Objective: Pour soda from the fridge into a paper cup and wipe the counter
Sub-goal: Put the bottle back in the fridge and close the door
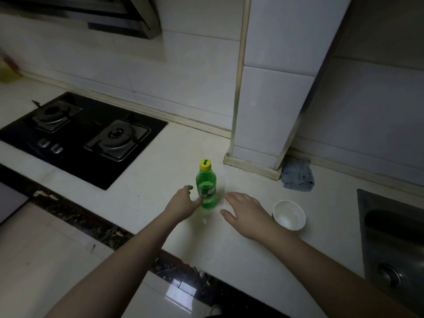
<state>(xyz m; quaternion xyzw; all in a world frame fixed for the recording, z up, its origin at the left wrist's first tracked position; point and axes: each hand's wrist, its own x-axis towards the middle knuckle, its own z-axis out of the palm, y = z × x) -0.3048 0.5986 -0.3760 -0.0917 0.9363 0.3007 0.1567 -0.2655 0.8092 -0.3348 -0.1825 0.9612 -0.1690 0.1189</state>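
A green soda bottle (206, 187) with a yellow cap stands upright on the white counter (160, 180), its cap on. My left hand (183, 201) is just left of the bottle, thumb tip touching its lower part and fingers loosely bent beside it, not wrapped round it. My right hand (244, 211) hovers to the bottle's right with fingers spread, holding nothing and a little apart from the bottle. A white paper cup (289, 214) stands upright right of that hand; it looks empty. A crumpled blue cloth (297, 174) lies at the foot of the tiled pillar.
A black two-burner gas hob (82, 136) is set into the counter at the left. A steel sink (394, 244) lies at the right edge. A tiled pillar (268, 99) juts onto the counter behind the bottle. A range hood (114, 17) hangs at upper left.
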